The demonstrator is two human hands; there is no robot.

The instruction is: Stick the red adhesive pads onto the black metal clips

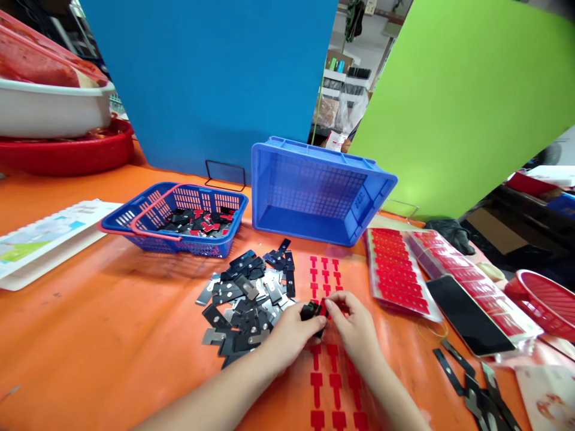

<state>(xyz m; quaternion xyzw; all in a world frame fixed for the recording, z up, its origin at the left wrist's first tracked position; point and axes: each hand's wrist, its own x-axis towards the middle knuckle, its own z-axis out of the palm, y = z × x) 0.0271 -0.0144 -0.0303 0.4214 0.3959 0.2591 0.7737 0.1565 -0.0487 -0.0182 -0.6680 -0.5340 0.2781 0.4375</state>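
Just right of a heap of black and silver flat metal pieces [245, 302], my left hand [291, 335] is closed on a few small black pieces [309, 310]. Opposite it, my right hand [356, 328] pinches a small red T-shaped sticker [324, 306] against the black piece. The hands nearly meet, and the fingers partly hide what they hold. Under both hands lies a clear sheet with rows of red T-shaped stickers [335, 383], running toward me and away.
Behind the heap stand a blue basket [202, 245] of black and red pieces and a tilted blue crate [309, 179]. To the right are packs of red stickers [398, 269], a phone [469, 314], loose dark strips [487, 395] and a red basket [545, 302]. Basins [54, 108] stand left.
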